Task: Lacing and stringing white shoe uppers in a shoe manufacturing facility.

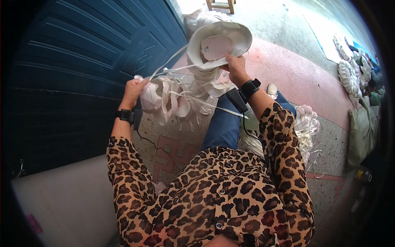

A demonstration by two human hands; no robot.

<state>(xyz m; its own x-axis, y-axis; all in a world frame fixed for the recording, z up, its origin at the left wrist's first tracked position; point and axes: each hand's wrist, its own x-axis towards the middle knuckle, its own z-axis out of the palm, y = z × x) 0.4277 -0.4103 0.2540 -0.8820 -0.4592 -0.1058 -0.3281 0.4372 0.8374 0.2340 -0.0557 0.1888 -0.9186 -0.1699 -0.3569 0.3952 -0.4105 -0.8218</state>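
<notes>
Out in front, my right hand (236, 69) is closed on the near rim of a white, hat-shaped fabric piece (193, 52). Its hollow faces me, and a pale pink oval panel (217, 47) lies inside. To the left, my left hand (132, 91) is closed at the edge of a bunch of similar white fabric pieces (151, 99). Thin white straps (177, 67) run between this bunch and the hat-shaped piece. More white pieces (207, 80) are stacked or hanging just below the right hand; how they join is hard to make out.
A dark blue panelled door (103, 41) stands close on the left. White fabric heaps lie by my right leg (306, 119) and at the far right (349, 76). A greenish sack (361, 131) leans at the right. A pale flat surface (66, 197) is at the lower left.
</notes>
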